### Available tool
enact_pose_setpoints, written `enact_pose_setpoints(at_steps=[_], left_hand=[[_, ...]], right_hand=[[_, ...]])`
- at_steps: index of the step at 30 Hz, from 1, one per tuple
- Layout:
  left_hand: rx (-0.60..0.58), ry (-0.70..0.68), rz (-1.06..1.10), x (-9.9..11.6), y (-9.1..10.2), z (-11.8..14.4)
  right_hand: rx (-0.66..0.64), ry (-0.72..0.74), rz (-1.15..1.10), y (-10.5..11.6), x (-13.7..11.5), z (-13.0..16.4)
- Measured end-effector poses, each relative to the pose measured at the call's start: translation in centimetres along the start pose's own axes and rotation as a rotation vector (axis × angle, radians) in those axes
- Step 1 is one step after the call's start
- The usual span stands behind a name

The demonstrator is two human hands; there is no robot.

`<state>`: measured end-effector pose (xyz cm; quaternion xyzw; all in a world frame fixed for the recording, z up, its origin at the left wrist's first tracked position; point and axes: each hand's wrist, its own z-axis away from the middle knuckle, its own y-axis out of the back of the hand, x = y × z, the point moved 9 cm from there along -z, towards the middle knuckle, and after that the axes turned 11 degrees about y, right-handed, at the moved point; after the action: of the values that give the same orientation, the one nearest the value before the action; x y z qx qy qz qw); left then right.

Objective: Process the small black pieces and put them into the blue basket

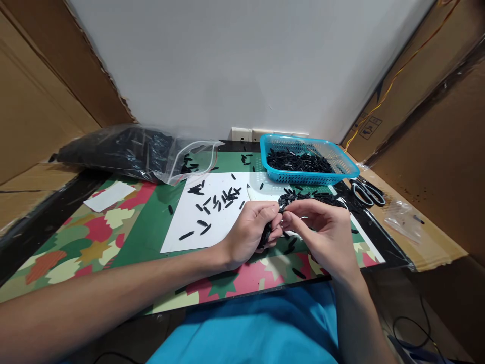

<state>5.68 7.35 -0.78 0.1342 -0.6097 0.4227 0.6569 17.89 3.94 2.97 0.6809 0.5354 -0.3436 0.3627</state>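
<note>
The left hand (252, 230) clutched a bunch of small black plastic pieces (266, 235), keeping stock ready, while the right hand (322, 232) pinched one at their tips.

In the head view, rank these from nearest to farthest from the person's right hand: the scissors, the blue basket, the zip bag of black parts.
From the right hand:
1. Scissors, just beyond it to the right, on the table edge.
2. Blue basket, behind it against the wall, only slightly farther.
3. Zip bag of black parts, far across the table on the left.
</note>
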Motion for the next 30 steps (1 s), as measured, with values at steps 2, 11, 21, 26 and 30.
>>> enact_pose_setpoints(at_steps=[2,11,21,26,30], left_hand=[[-0.002,0.0,0.011,0.0,0.0,0.0],[-0.01,0.003,0.039,-0.1,0.0,-0.1],[0.031,0.098,0.03,-0.7,0.3,-0.3],[0.071,0.09,-0.053,-0.9,0.2,-0.3],[0.061,0.038,-0.07,-0.6,-0.2,-0.3]], right_hand=[[0.005,0.004,-0.003,0.0,-0.1,0.0],[0.096,0.14,0.17,2.1,-0.8,-0.1],[0.031,0.209,0.337,2.0,-1.5,-0.6],[-0.126,0.253,0.254,-1.1,-3.1,0.0],[-0.173,0.267,0.3,-1.7,-3.4,0.0]])
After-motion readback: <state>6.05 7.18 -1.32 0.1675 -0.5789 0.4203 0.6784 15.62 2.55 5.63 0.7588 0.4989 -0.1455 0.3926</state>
